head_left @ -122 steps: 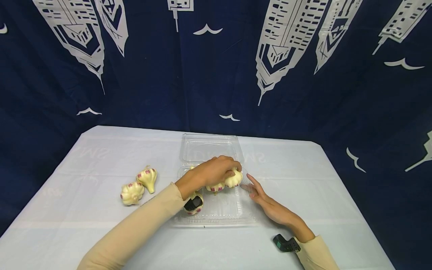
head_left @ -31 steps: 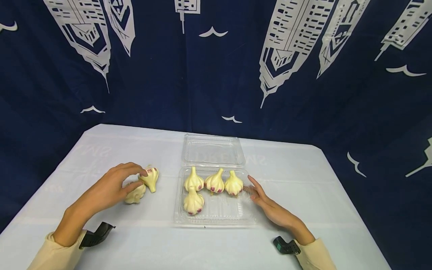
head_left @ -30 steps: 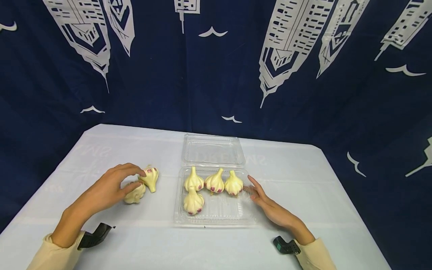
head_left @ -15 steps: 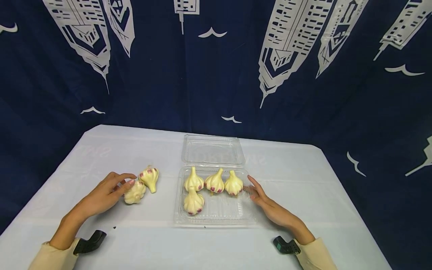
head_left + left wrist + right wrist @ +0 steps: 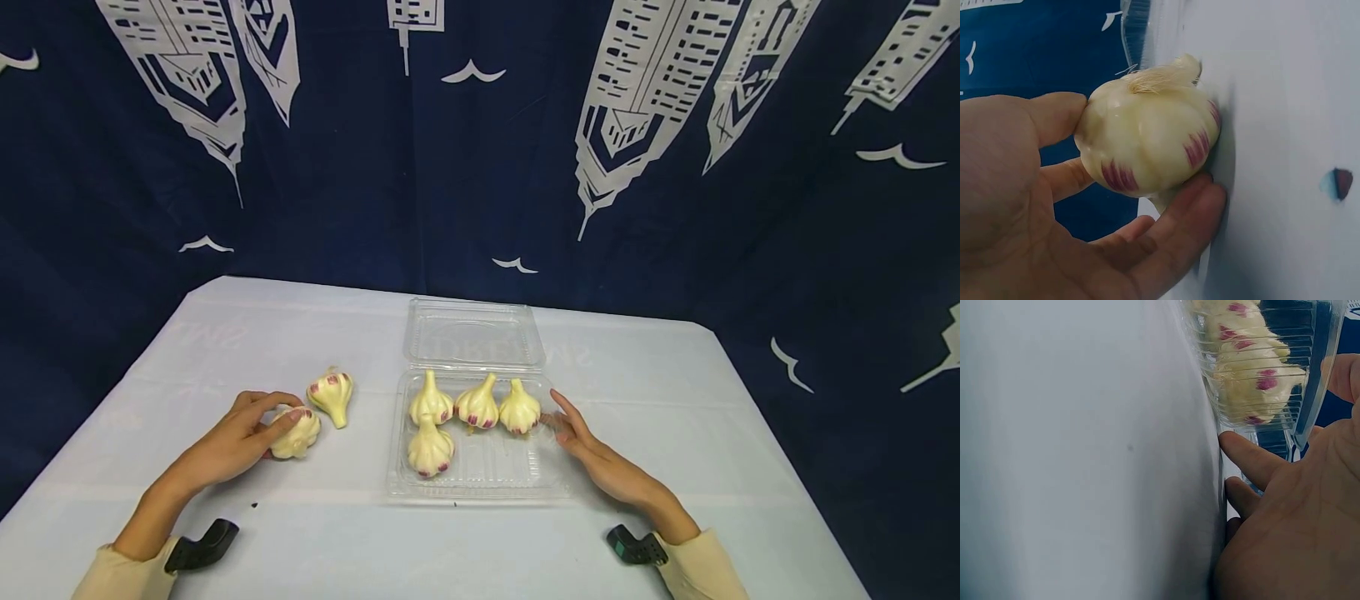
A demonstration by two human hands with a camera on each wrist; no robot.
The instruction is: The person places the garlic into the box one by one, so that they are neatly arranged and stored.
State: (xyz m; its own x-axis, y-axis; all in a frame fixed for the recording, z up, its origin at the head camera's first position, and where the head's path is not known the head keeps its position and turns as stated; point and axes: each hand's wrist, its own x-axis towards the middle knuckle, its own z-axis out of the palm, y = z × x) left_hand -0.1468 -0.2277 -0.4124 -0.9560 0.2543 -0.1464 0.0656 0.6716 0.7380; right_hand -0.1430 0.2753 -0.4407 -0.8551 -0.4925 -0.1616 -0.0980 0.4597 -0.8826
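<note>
From the head, the left hand is pinching a garlic bulb on the left of the table, another bulb lying nearby. The right hand is resting, fingers spread, beside an open clear container holding four bulbs. At the left wrist, thumb and fingertips are gripping that first bulb. At the right, fingers are lying alongside the container's wall.

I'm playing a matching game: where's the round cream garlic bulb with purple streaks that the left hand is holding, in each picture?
Head: the garlic bulb is left of centre, below the middle, in the left hand.
Left wrist: large, near the middle.
Right wrist: not there; those other bulbs sit in the clear plastic box.
Shared landmark: the white table, in all three.
</note>
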